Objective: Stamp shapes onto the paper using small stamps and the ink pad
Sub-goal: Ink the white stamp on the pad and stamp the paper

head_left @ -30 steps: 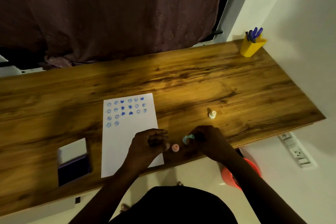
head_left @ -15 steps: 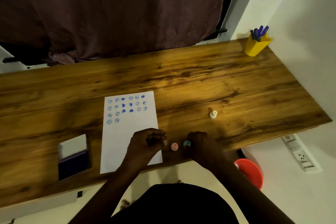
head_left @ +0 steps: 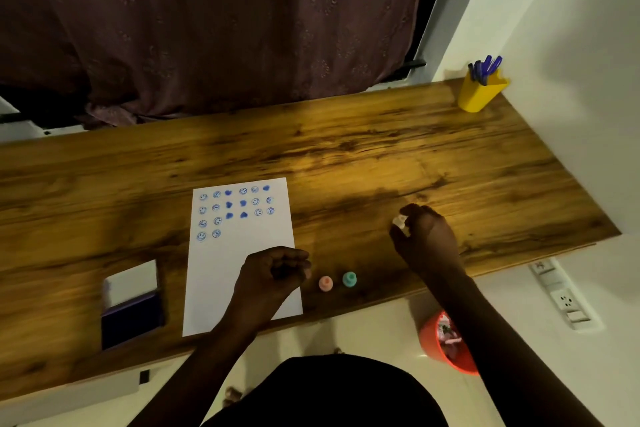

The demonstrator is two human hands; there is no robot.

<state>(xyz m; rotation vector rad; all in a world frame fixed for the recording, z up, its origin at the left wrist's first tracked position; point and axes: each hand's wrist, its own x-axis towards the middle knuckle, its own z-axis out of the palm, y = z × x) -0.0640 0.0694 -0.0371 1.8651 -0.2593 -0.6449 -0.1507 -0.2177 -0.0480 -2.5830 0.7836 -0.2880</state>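
A white sheet of paper (head_left: 239, 253) lies on the wooden desk (head_left: 363, 156), with several blue smiley and heart prints near its top. My left hand (head_left: 273, 276) rests as a loose fist on the paper's lower right part, nothing visible in it. Just right of it stand a pink stamp (head_left: 325, 283) and a teal stamp (head_left: 349, 279), side by side near the front edge. Further right, my right hand (head_left: 424, 236) pinches a small white stamp (head_left: 400, 220) between its fingertips. An open ink pad (head_left: 131, 317) with a dark blue pad and white lid sits left of the paper.
A yellow cup (head_left: 479, 94) holding blue pens stands at the desk's far right corner by the white wall. A dark curtain hangs behind the desk. Below the front edge are an orange bin (head_left: 440, 345) and a wall socket strip (head_left: 561, 298).
My right hand set the teal stamp down beside the pink one, then moved right and away and closed on the white stamp. My left hand stayed on the paper.
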